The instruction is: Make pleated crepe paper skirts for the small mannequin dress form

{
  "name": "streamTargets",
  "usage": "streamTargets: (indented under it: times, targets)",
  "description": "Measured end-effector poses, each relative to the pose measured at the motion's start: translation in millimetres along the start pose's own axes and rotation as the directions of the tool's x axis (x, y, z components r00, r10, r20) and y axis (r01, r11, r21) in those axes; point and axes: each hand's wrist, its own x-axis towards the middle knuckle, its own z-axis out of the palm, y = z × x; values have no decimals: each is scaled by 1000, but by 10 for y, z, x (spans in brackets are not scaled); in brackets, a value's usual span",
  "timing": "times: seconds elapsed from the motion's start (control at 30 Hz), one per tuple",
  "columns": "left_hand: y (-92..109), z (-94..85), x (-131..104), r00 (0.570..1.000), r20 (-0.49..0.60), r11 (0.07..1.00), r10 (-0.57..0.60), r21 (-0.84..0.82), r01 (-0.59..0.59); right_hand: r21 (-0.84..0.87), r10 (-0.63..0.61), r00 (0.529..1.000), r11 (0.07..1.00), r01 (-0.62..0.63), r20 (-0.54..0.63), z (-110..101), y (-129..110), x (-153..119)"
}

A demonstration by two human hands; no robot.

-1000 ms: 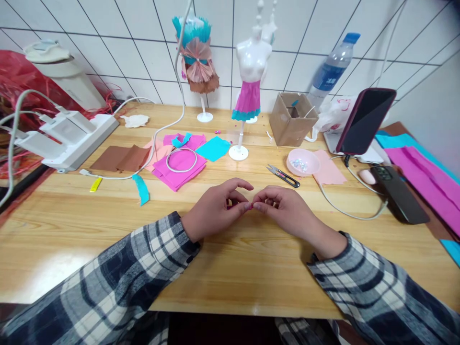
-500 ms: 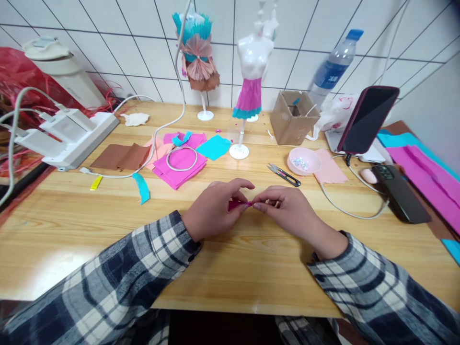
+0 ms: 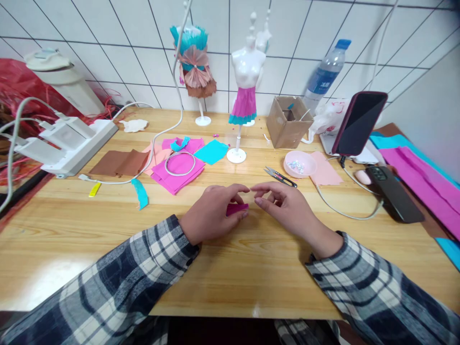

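My left hand (image 3: pixel 212 213) holds a small folded piece of magenta crepe paper (image 3: pixel 237 209) between thumb and fingers; most of it is hidden by the hand. Just to the right, my right hand (image 3: pixel 282 207) is apart from the paper, its thumb and fingers separated with nothing visible between them. Beyond the hands a white mini mannequin (image 3: pixel 247 67) on a stand wears a magenta skirt (image 3: pixel 244 103) with a turquoise hem. Thread snips (image 3: pixel 281 177) lie behind my right hand, beside a pink bowl (image 3: pixel 309 164) of small shiny pieces.
Magenta sheets (image 3: pixel 176 179), a turquoise sheet (image 3: pixel 212 152) and brown paper (image 3: pixel 118 163) lie at the left, crossed by a white cable (image 3: pixel 154 141). A power strip (image 3: pixel 86 148) stands far left. A cardboard box (image 3: pixel 287 129), a propped phone (image 3: pixel 361 123) and another phone (image 3: pixel 395 194) are at the right.
My right hand has let go of the magenta paper and its fingers have parted from it. The paper stays in my left hand. The camera view has shifted slightly.
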Motion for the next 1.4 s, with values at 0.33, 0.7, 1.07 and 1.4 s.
streamTargets:
  times: [0.33,0.7,1.07,1.4]
  targets:
    - [-41,-7,18,998,62,994,-10,105,3,-34,0,999,999,1,51,109,133,-1]
    - [23,-7,38,997,76,961,12,276,-33,-213,-99,990,970,119,102,257,83,44]
    - [26,-23,39,995,97,962,31,267,-56,-243,-61,992,966,87,112,250,83,20]
    - [-79,33,34,998,57,993,-1,116,-6,-237,-121,991,963,129,50,149,123,-22]
